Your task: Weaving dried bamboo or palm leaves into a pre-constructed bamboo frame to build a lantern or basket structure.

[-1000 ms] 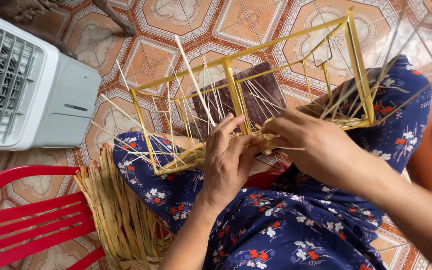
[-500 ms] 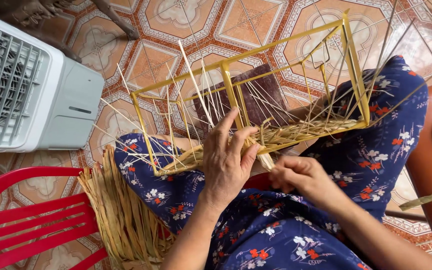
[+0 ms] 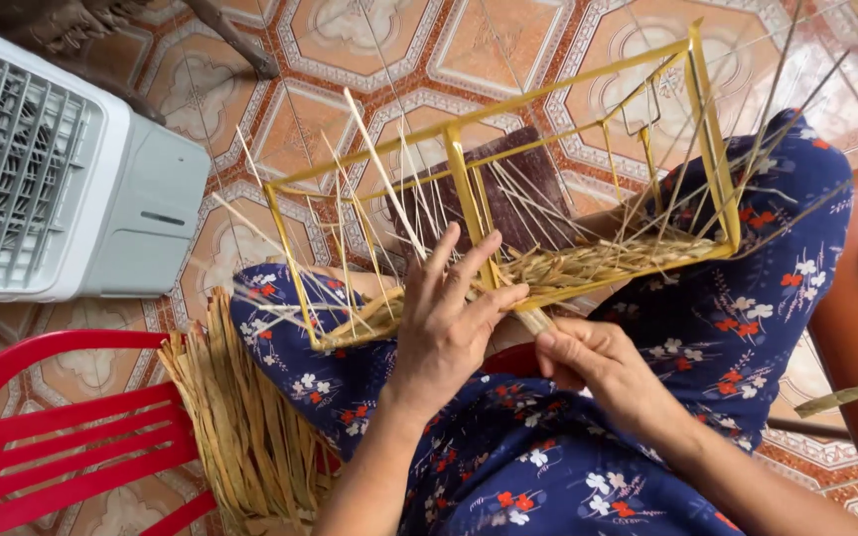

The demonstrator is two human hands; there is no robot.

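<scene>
The yellow wire frame (image 3: 494, 179) rests across the person's lap, its long axis running from about 8 o'clock up to 2 o'clock. Along its near bottom rail lies a woven band of straw (image 3: 588, 266), and thin straw stalks (image 3: 379, 189) stand up from that band, fanning toward 12 o'clock.

The left hand (image 3: 446, 328) sits at the middle of the near rail, fingers spread, fingertips pressing the weave against the frame's upright middle bar. The right hand (image 3: 598, 369) is just at 4 o'clock from it, below the rail, with its fingers closed in a pinch on the end of one straw strand (image 3: 536, 320). That strand points from the right hand toward 10 o'clock, straight at the left fingertips, so the right hand is the nearer to the loose end and the left the nearer to the weave.

There is open room toward 3 o'clock along the rail, where the band continues to the frame's far corner. At 8 o'clock a bundle of loose straw (image 3: 240, 417) hangs off the knee, next to a red plastic chair (image 3: 62, 437). A white fan unit (image 3: 52, 169) stands on the tiled floor (image 3: 350, 40) at 10 o'clock, well apart from the frame.
</scene>
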